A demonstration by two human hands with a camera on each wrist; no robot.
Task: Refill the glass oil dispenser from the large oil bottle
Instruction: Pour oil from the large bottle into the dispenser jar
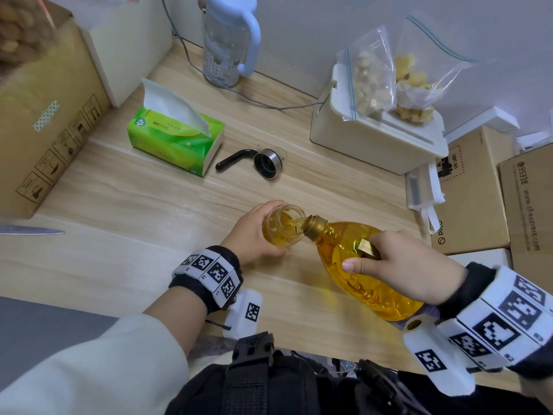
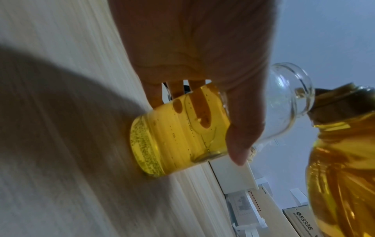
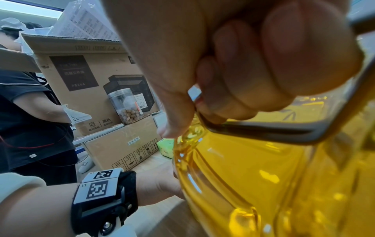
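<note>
The glass oil dispenser (image 1: 282,227) stands on the wooden table (image 1: 149,223), lid off, partly filled with yellow oil. My left hand (image 1: 254,232) grips its body; in the left wrist view the thumb (image 2: 241,128) lies across the glass dispenser (image 2: 182,133). My right hand (image 1: 398,265) holds the handle of the large oil bottle (image 1: 356,274), which is tilted with its gold neck (image 1: 312,226) at the dispenser's mouth. A thin stream of oil runs into the jar. In the right wrist view my fingers (image 3: 263,72) curl round the handle above the large oil bottle (image 3: 274,184).
The dispenser's steel lid with black handle (image 1: 257,163) lies behind on the table. A green tissue pack (image 1: 176,139), a water bottle (image 1: 227,40), a white box with snack bags (image 1: 377,127) and cardboard boxes (image 1: 45,115) ring the area. A knife blade (image 1: 33,230) lies left.
</note>
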